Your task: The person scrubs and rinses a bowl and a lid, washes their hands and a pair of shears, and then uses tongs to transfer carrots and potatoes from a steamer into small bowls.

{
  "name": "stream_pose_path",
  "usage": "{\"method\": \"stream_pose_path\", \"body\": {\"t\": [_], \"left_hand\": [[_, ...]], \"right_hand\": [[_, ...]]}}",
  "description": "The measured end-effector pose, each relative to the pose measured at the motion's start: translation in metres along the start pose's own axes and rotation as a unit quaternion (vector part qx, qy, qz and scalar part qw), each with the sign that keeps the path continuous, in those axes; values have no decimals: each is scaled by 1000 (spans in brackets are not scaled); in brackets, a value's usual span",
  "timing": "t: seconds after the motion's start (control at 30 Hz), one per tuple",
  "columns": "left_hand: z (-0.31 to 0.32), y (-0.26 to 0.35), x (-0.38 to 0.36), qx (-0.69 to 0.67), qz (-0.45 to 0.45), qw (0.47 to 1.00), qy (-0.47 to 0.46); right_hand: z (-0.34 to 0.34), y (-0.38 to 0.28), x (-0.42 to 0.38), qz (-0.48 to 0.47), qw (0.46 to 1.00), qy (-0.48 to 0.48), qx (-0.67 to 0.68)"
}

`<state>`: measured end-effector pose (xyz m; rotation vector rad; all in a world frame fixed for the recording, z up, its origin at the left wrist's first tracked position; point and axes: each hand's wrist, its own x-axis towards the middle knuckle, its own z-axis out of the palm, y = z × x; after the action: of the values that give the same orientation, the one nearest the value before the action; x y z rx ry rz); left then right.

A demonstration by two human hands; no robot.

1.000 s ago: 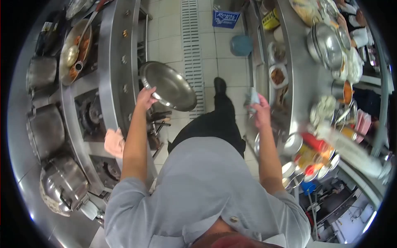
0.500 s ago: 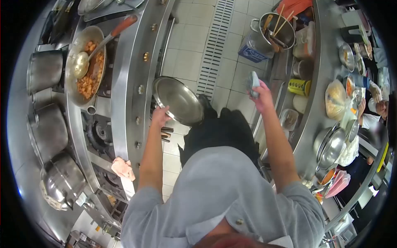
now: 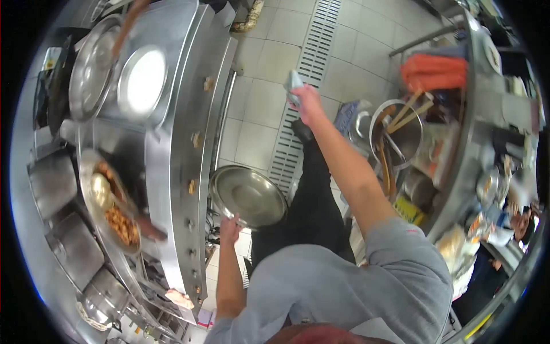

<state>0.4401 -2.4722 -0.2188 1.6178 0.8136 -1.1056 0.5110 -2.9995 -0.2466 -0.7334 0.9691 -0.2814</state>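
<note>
A wide, shallow metal bowl point(image 3: 246, 195) hangs over the floor beside the stove front, its inside facing up toward me. My left hand point(image 3: 230, 229) is closed on its near rim. Stretched forward over the floor drain, my right hand point(image 3: 307, 104) grips a folded pale blue-grey cloth point(image 3: 295, 86). The cloth is well apart from the bowl. My right arm passes to the left of a steel pot point(image 3: 409, 140) that has wooden-handled tools standing in it.
Left is the stove point(image 3: 186, 166), bearing a pan of chunky brown food point(image 3: 123, 226) with a ladle, lids and a pink cloth point(image 3: 179, 298). A slotted drain point(image 3: 318, 46) runs along the tiled floor. An orange cloth point(image 3: 432, 71) lies under the right-hand counter. Other people stand beyond it.
I have moved forward along the aisle, bowl still in my left hand. My right hand with the cloth has swung forward and left, from beside the right counter to over the drain.
</note>
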Motion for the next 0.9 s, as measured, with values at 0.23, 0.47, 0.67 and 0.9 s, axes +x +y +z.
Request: {"method": "stream_pose_path", "body": {"t": [0.23, 0.47, 0.67, 0.9], "left_hand": [[60, 23, 4, -193, -50, 980, 17], [82, 37, -14, -216, -12, 974, 64], [68, 29, -9, -248, -60, 965, 56], [6, -33, 25, -113, 100, 988, -33]], "right_hand": [[187, -79, 245, -124, 983, -21, -136], [266, -88, 337, -173, 866, -160, -442], [129, 2, 194, -161, 887, -89, -423], [-79, 211, -98, 199, 763, -35, -614]]}}
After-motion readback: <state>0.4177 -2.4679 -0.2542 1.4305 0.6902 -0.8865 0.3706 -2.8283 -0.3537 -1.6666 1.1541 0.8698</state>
